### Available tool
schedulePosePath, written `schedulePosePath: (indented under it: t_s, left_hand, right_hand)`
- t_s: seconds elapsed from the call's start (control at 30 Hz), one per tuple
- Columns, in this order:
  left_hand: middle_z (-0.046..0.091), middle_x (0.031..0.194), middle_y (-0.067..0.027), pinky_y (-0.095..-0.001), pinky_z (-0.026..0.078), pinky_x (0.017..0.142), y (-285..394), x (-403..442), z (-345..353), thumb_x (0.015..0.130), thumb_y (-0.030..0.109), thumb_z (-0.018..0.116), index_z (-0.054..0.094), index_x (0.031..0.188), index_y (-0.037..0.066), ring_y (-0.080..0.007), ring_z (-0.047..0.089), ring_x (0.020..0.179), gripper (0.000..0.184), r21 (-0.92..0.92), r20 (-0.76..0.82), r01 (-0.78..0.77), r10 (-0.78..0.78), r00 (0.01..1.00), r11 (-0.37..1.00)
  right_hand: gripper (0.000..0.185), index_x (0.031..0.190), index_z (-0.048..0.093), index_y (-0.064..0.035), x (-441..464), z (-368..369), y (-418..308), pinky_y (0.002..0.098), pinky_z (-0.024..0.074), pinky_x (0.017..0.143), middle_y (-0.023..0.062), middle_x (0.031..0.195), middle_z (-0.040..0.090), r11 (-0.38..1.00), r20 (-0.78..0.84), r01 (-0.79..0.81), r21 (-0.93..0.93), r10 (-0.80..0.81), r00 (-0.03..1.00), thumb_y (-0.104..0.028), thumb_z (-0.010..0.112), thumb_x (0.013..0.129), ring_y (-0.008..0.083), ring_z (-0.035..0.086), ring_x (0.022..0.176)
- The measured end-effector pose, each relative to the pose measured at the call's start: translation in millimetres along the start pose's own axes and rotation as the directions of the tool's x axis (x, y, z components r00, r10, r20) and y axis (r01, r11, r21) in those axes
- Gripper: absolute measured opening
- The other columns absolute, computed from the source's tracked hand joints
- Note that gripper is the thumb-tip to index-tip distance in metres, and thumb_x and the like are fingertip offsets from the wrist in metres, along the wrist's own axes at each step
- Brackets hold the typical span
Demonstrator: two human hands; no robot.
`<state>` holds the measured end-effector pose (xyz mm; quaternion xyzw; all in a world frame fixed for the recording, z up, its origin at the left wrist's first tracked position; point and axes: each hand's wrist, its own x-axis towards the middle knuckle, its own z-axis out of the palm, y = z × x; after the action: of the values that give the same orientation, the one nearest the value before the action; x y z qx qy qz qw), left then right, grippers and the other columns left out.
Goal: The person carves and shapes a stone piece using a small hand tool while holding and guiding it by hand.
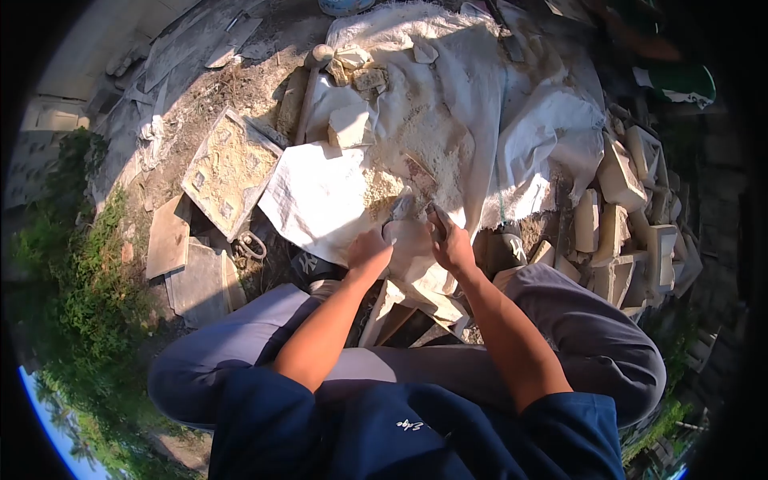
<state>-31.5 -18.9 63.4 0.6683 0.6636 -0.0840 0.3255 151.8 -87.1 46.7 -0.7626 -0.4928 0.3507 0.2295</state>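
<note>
Over a white woven sack (312, 188) strewn with pale yellow crumbs, both my hands work close together in front of me. My left hand (370, 250) is closed, with a blurred greyish piece (402, 205) jutting forward at its fingers. Just to the right, my right hand (454, 246) has its fingers curled in, and what they grip is hidden. A pale flat slab-like piece (408, 240) lies between the two hands; I cannot tell which hand bears it. Ahead of them are a small brownish fragment (418, 172) and a pale block (350, 126).
A crumb-covered square slab (232, 172) and flat tiles (170, 238) lie left. Broken pale blocks (620, 232) are heaped right, with several yellowish chunks (360, 72) ahead. A wooden stick (307, 104) lies along the sack. Another person's arm (644, 40) shows top right.
</note>
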Motion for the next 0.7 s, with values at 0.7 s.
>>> schedulePosePath:
  t_s: [0.7]
  left_hand:
    - [0.071,0.098,-0.0262,-0.0516,0.054,0.086,-17.5,0.1,7.4,0.093,0.041,0.063,0.066,0.106,0.004,-0.0434,0.068,0.097,0.04,0.016,-0.013,-0.078,0.078,0.997,0.997]
  right_hand:
    - [0.04,0.136,0.055,-0.0092,-1.4,3.4,-4.8,0.044,0.0536,0.087,0.0196,0.114,0.069,0.997,0.021,-0.068,0.046,0.067,0.998,-0.016,0.057,0.097,0.0419,0.064,0.105]
